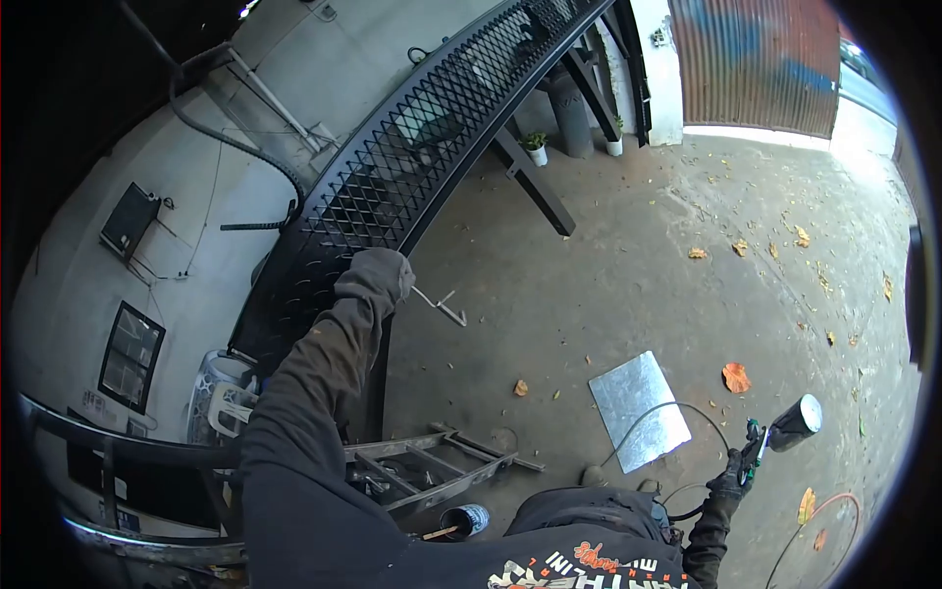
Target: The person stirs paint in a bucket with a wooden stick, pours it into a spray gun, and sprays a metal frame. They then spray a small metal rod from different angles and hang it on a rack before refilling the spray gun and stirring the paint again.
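My left hand (378, 272), in a grey glove, is closed at the edge of a long black metal frame (267, 294) with diamond mesh (368, 201). A thin, pale bent rod with a hooked end (446, 309) sticks out of this fist. Low on the right, my right hand (728, 478), in a dark glove, is wrapped round a spray gun (755, 450). The gun's dark cup (797, 422) points up and right, away from my body, and a thin hose (677, 404) loops close to the gun.
A metal sheet (640, 410) lies on the concrete floor before my feet. A ladder (432, 471) and a paint can (465, 520) are at lower left. Black legs (535, 187) jut from the frame. Dry leaves, potted plants (533, 145) and a reddish hose (834, 498) are on the floor.
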The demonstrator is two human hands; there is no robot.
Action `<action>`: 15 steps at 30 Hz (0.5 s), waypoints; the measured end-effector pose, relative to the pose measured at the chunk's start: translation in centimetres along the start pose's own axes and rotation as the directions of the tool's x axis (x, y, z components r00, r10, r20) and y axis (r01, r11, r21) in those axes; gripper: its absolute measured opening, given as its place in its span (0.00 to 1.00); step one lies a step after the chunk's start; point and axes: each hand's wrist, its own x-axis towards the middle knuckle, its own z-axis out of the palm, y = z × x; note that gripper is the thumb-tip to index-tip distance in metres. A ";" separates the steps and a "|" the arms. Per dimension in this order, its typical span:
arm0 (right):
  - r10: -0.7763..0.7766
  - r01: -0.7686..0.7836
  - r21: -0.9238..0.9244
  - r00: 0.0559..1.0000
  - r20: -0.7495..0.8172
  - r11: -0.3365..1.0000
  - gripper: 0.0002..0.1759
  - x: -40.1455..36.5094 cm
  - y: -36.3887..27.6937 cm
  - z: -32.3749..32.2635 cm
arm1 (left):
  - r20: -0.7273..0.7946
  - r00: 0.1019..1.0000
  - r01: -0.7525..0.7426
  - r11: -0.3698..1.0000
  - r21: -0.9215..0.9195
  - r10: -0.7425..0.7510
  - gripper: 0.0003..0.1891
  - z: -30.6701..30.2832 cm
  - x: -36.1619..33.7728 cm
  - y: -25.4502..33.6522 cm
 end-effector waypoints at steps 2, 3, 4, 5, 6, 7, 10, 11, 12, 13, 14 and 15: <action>0.157 -0.156 -0.044 0.987 0.015 0.987 0.22 -3.8 -5.2 1.3 | -0.092 0.992 -0.080 0.990 0.120 0.092 0.12 0.9 -0.3 -0.2; 0.107 -0.105 -0.020 0.992 0.068 0.994 0.22 -4.8 -6.3 1.8 | -0.140 0.980 -0.118 0.976 0.184 0.145 0.11 1.1 -0.2 -0.1; 0.081 -0.080 -0.019 0.993 0.089 0.997 0.22 -4.8 -6.0 2.2 | -0.180 0.969 -0.132 0.970 0.205 0.170 0.10 1.3 -0.6 -0.1; 0.065 -0.063 -0.028 0.993 0.099 0.998 0.22 -4.4 -5.0 2.3 | -0.218 0.956 -0.145 0.963 0.228 0.195 0.09 1.7 -1.0 -0.1; 0.051 -0.047 -0.037 0.993 0.107 0.998 0.22 -4.0 -4.0 2.4 | -0.254 0.941 -0.157 0.955 0.251 0.222 0.09 1.9 -1.4 -0.2; 0.040 -0.035 -0.046 0.993 0.113 0.998 0.22 -3.6 -3.1 2.6 | -0.261 0.939 -0.213 0.974 0.077 0.226 0.08 3.6 -0.3 -1.6; 0.014 -0.005 -0.069 0.991 0.130 0.998 0.22 -3.0 -1.6 2.6 | -0.305 0.914 -0.352 0.895 -0.275 0.267 0.06 9.9 5.3 -7.2; 0.007 0.004 -0.080 0.991 0.137 0.997 0.22 -2.8 -1.3 2.5 | -0.330 0.896 -0.392 0.878 -0.277 0.296 0.06 10.3 5.9 -7.8; 0.001 0.012 -0.090 0.990 0.143 0.996 0.22 -2.7 -1.1 2.6 | -0.317 0.927 -0.344 0.786 -0.513 0.198 0.05 10.9 6.4 -8.3; -0.003 0.017 -0.093 0.989 0.148 0.996 0.22 -2.6 -0.8 2.6 | -0.301 0.949 -0.293 0.635 -0.715 0.098 0.05 10.9 6.6 -8.6; -0.007 0.021 -0.096 0.988 0.153 0.995 0.22 -2.3 -0.5 2.6 | -0.144 0.986 -0.123 0.229 -0.966 -0.079 0.04 9.8 6.3 -8.0; -0.008 0.024 -0.104 0.987 0.159 0.994 0.22 -2.2 -0.3 2.7 | -0.062 0.992 -0.061 0.004 -0.998 -0.113 0.04 8.5 5.1 -7.3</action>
